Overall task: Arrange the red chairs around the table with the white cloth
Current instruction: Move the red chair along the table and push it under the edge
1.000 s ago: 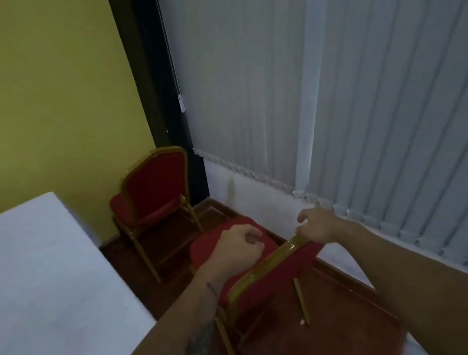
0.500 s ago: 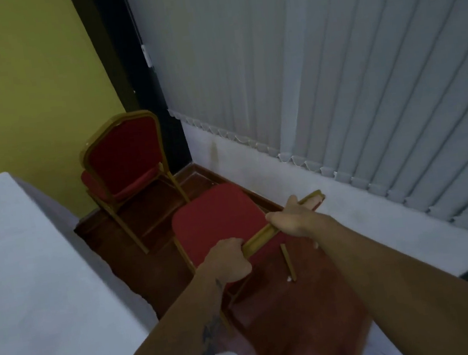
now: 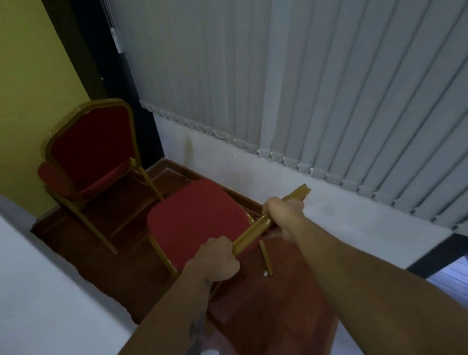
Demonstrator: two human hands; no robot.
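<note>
A red chair [image 3: 194, 220] with a gold frame stands just beyond me, its seat facing away and its back rail under my hands. My left hand [image 3: 217, 257] grips the near end of that gold top rail. My right hand [image 3: 286, 215] grips the rail farther along, toward the wall. A second red chair [image 3: 91, 153] stands in the corner beyond, its back toward me. The table with the white cloth [image 3: 25, 291] fills the left side, its edge close to the held chair.
Grey vertical blinds [image 3: 332, 76] hang over a low white wall on the right. A yellow wall [image 3: 7, 72] and a dark door frame [image 3: 94, 61] close off the corner. The strip of red-brown wooden floor [image 3: 274, 320] between table and wall is narrow.
The view has tipped down and the held chair now sits lower, its seat showing in full. Both hands have stayed gripped on the top rail.
</note>
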